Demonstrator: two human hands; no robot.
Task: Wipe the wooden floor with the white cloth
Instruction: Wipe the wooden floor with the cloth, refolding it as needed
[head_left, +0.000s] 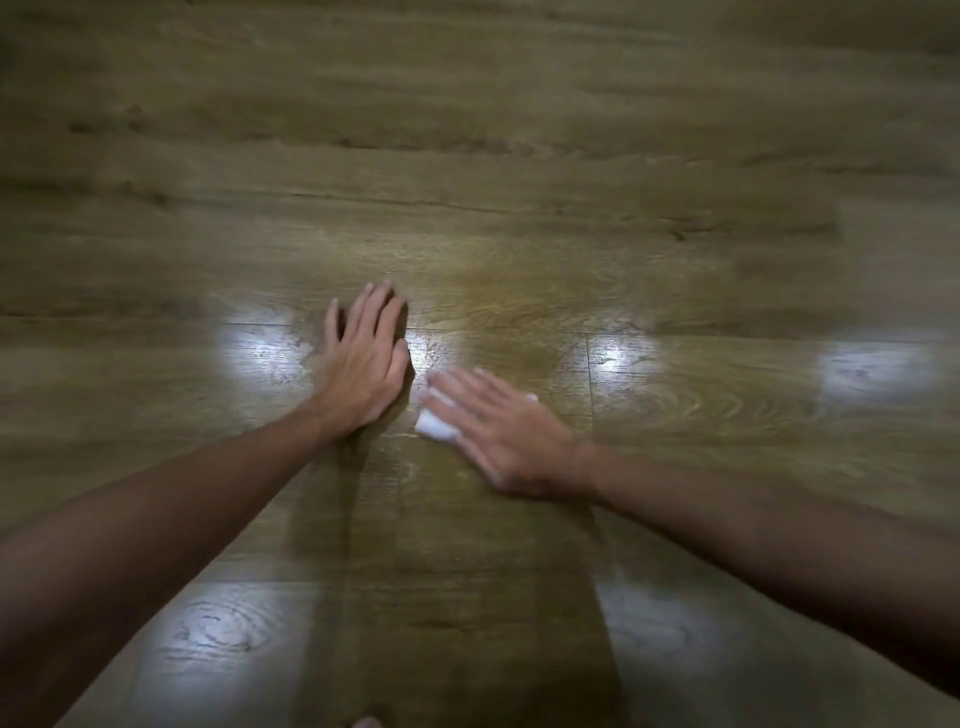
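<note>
Wooden floor (519, 156) fills pretty much the whole frame, brownish planks with the grain running sideways and a few bright glare patches across the middle and bottom. Left of centre, the left hand (363, 364) is flat on the boards, palm down, fingers (382, 306) stretched out close together and pointing toward the top of the frame, holding nothing. Just right of it, a bit lower, the right hand (498, 426) is pressed flat on the white cloth (434, 423), fingers spread open and angled toward the upper left rather than curled round it. Only a small bunched bit of cloth sticks out under the fingertips, and it sits on the floor near the left hand's thumb side. That hand looks blurry. Both bare forearms come in from the bottom corners.
</note>
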